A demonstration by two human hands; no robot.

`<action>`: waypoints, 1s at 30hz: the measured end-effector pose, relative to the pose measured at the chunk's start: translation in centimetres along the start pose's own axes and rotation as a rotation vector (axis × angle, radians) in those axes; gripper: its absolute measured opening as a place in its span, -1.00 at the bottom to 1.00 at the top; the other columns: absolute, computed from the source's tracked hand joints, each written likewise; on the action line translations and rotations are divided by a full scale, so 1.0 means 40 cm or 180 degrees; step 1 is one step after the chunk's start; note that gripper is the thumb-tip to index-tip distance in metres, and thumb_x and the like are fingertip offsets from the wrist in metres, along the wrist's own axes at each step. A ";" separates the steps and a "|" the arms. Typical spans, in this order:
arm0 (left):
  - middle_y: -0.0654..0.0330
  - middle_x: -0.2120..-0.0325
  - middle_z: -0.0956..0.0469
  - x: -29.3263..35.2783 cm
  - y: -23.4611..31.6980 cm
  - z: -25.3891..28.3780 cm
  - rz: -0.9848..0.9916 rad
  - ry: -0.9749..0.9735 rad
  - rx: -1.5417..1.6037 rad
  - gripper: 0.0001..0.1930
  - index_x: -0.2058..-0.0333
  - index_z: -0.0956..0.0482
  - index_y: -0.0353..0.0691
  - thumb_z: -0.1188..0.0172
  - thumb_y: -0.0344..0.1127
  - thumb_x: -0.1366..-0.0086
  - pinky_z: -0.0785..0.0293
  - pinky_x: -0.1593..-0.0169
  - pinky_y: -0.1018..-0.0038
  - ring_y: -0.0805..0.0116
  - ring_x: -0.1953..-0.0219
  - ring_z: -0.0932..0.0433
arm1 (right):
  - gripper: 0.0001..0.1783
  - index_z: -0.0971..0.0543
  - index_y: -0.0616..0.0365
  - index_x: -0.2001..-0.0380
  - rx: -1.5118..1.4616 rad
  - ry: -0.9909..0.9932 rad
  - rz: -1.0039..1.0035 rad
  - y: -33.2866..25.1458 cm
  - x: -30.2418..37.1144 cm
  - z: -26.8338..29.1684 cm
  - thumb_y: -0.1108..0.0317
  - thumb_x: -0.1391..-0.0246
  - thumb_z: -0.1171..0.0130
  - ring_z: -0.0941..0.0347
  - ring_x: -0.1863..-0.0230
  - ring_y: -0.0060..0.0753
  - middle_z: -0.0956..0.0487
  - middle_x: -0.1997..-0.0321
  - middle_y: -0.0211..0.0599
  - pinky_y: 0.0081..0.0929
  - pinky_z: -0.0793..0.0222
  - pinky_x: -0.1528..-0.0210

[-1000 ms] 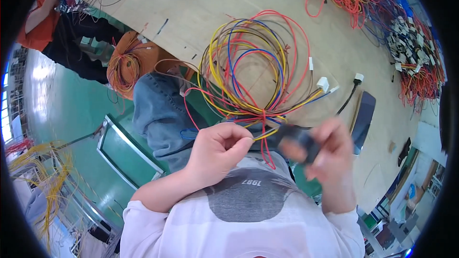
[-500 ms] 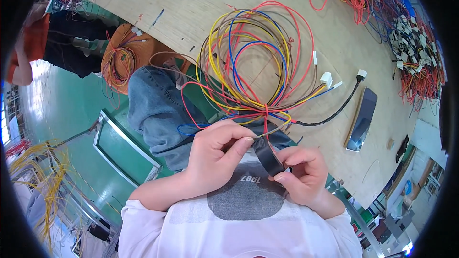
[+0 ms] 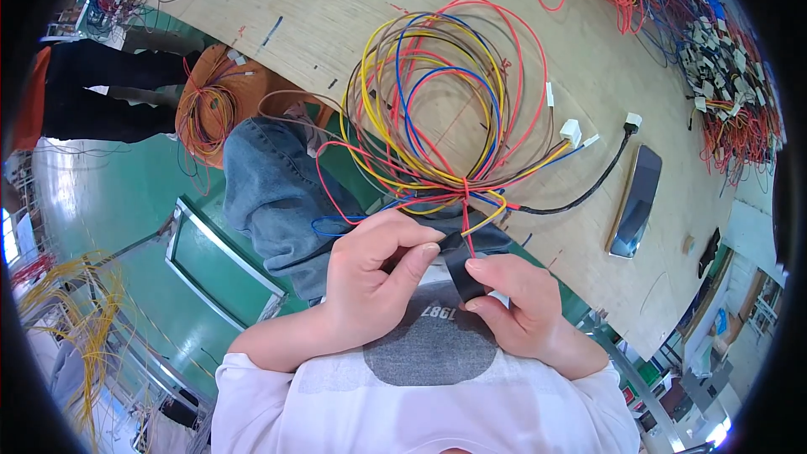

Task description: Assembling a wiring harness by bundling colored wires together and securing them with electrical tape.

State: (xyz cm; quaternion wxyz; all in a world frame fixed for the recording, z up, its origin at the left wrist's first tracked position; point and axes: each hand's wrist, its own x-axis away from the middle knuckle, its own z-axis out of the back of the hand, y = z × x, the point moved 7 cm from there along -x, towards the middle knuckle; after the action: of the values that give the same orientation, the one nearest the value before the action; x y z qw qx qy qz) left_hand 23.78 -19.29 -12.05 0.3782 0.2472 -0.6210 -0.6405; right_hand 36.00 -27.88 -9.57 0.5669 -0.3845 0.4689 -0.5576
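A coil of red, yellow, blue and brown wires (image 3: 464,189) lies at the table edge in front of me, gathered by a red tie. My left hand (image 3: 374,273) is closed, thumb and forefinger pinching at the edge of a strip of black tape (image 3: 462,273), where a yellow wire's end meets it. Its exact grip is partly hidden. With thumb and fingers, my right hand (image 3: 523,298) grips the other end of the tape. Red strands hang from the tie down to the tape. A white connector (image 3: 571,132) and a black sleeved cable (image 3: 580,199) extend rightward from the coil.
A phone (image 3: 636,202) lies right of the coil. Heaps of wires with white connectors (image 3: 714,67) fill the table's far right. Another coil (image 3: 210,108) rests on an orange-brown stool (image 3: 252,88) at left, near a person in dark trousers (image 3: 109,88). Yellow wires (image 3: 80,319) hang lower left.
My right hand has moved slightly left and up, its thumb and fingers now closer over the tape, which has turned. The left hand keeps its pinch with little movement.
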 end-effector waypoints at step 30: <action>0.16 0.60 -0.44 0.032 0.081 -0.008 -0.1410 0.0155 -0.0897 -0.85 0.54 -0.45 -0.31 -0.17 -0.66 0.12 -0.28 0.58 0.63 0.43 0.64 -0.41 | -0.70 -0.40 0.25 0.22 -0.0321 -0.1566 -0.2296 0.089 -0.185 -0.080 0.41 0.06 -0.16 -0.39 0.44 -0.72 -0.50 0.54 -0.42 -0.66 -0.27 0.42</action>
State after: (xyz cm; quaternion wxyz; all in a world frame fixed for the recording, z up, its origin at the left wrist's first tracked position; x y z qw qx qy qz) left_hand 23.84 -20.31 -8.71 0.2742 0.3374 -0.4472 -0.7816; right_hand 34.34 -19.96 -13.09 0.4111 -0.6722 0.1824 -0.5881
